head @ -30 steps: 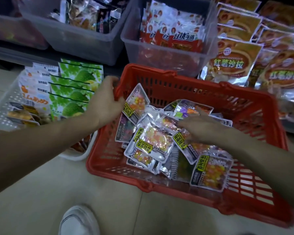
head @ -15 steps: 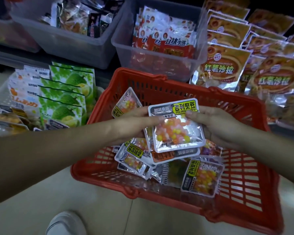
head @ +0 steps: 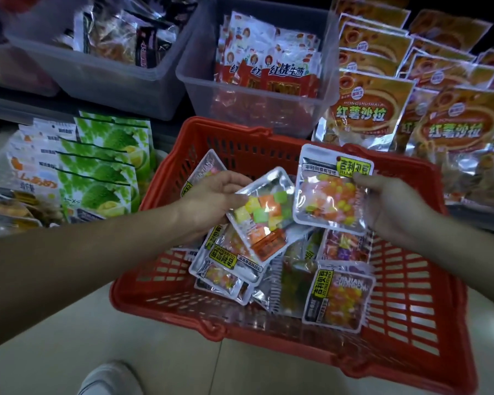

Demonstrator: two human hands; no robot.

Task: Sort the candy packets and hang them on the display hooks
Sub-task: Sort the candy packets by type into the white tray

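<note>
1. Risk: edge pinches only; slick foil may slip, dropping a packet into the red basket [head: 166, 306] and remixing sorts.
2. Left hand [head: 211, 201] pinches the cube-candy packet [head: 264, 215] at its 10 o'clock corner.
3. Right hand [head: 391, 206] pinches the bead-candy packet [head: 330, 189] at its 2 o'clock edge, above the basket.

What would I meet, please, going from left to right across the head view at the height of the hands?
green durian packets → left hand → cube-candy packet → round-candy packet → right hand
</note>
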